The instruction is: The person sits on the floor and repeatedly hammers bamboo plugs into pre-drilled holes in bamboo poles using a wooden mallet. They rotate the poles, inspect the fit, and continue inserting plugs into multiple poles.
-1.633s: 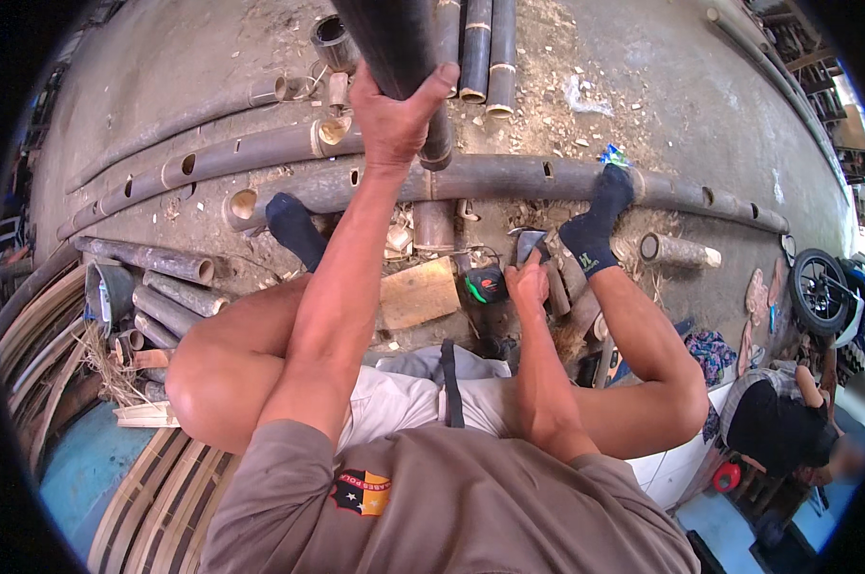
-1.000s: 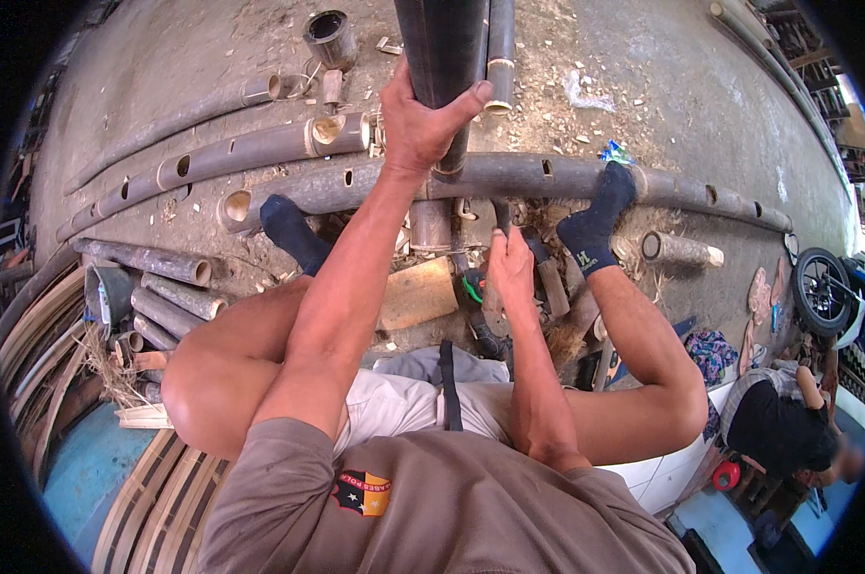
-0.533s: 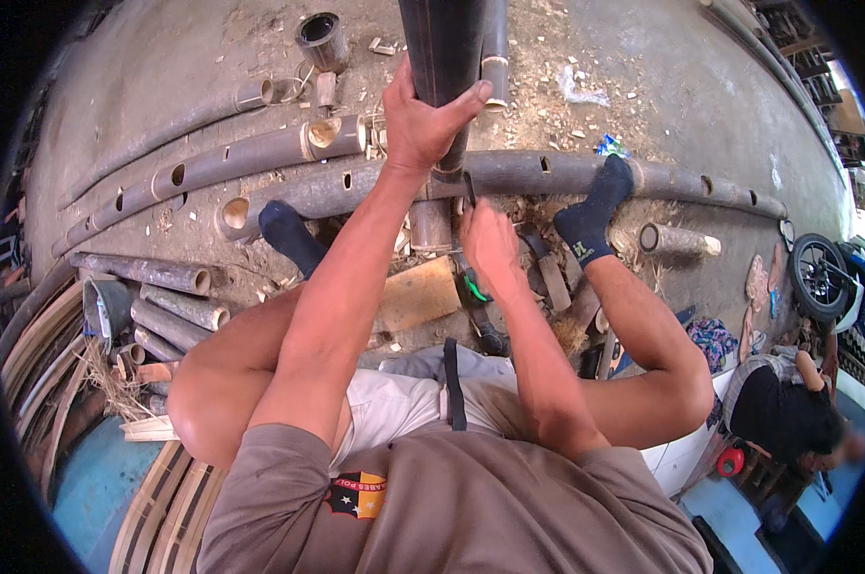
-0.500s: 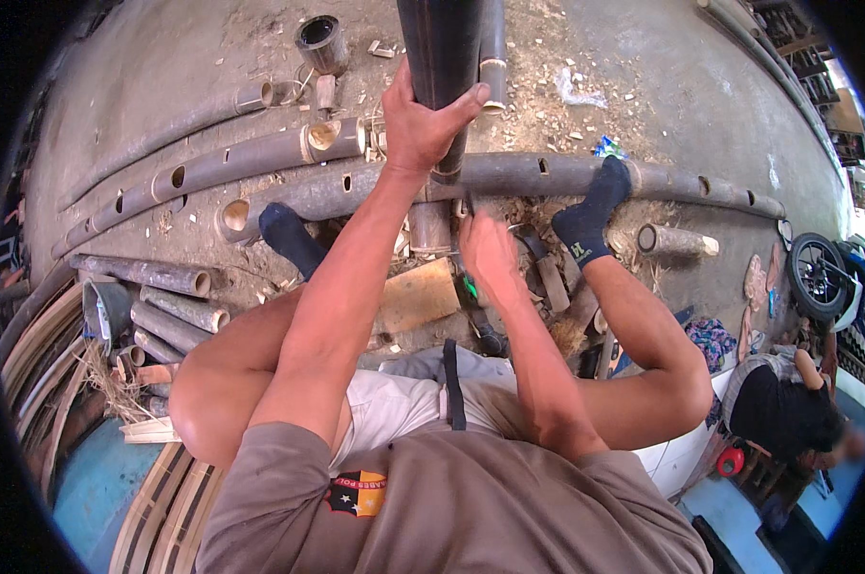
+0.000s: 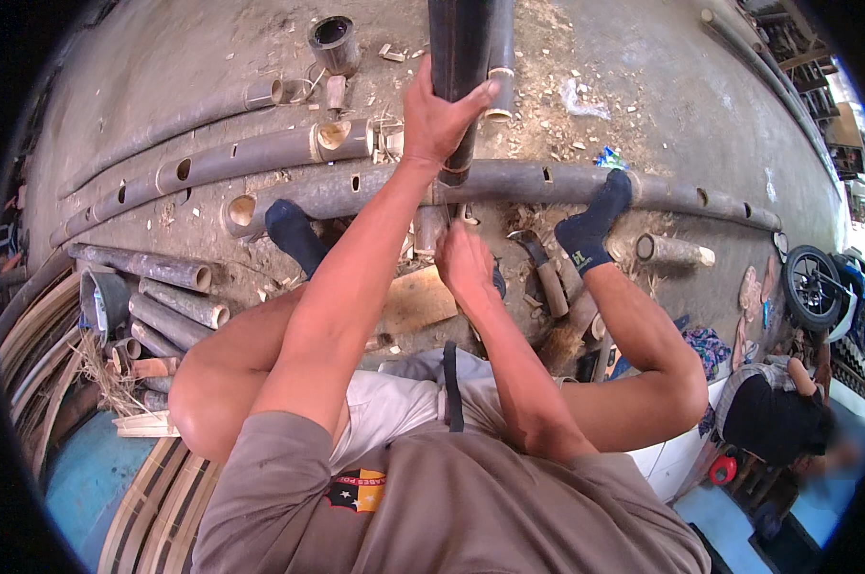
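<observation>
My left hand (image 5: pixel 440 120) is wrapped round a dark upright bamboo pole (image 5: pixel 461 48), its thumb along the right side. The lower end of that pole meets a long bamboo pole (image 5: pixel 509 182) lying crosswise, which has several cut holes. My socked feet rest against the lying pole on both sides. Just below the joint, my right hand (image 5: pixel 468 263) is closed round a thin tool (image 5: pixel 454 212) whose narrow end points up at the joint. Most of the tool is hidden in my fist, so its kind is unclear.
A curved blade with a wooden handle (image 5: pixel 552 287) lies right of my right hand. Another holed bamboo pole (image 5: pixel 212 167) lies at the left, near short bamboo pieces (image 5: pixel 169 320) and a bucket (image 5: pixel 102 301). A person (image 5: pixel 777 411) sits at the far right, below a motorbike wheel (image 5: pixel 815 277).
The upright pole and my left hand have shifted slightly right in view. My right hand has moved a little left and down, with the thin tool still in it.
</observation>
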The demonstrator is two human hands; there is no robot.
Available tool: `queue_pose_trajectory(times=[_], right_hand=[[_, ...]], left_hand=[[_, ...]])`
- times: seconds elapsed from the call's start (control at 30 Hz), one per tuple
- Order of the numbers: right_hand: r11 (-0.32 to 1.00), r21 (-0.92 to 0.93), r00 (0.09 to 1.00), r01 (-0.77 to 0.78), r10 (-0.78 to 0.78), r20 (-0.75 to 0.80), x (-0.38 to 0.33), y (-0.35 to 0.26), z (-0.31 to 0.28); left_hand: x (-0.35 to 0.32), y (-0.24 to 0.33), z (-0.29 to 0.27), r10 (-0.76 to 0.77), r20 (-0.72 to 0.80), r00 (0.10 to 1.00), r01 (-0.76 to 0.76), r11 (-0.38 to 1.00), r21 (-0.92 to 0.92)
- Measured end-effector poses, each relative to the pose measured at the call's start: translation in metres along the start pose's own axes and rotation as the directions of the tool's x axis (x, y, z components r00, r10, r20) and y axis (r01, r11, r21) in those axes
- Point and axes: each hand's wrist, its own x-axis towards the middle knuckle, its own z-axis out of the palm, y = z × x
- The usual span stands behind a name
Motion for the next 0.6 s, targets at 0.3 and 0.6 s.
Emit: queue_pose_trajectory(times=[0.3, 0.6], right_hand=[[0.987, -0.140, 0.997, -0.081, 0.082, 0.007, -0.073, 0.094, 0.014], [0.850, -0.229, 0.880, -0.474, 0.465, -0.097, -0.028, 0.185, -0.010]], left_hand=[[0.037, -0.066, -0.019, -0.319, -0.212, 0.924, 0.381, 0.819, 0.429], [0.059, -0.128, -0.042, -0.544, -0.263, 0.797, 0.577, 0.556, 0.598]])
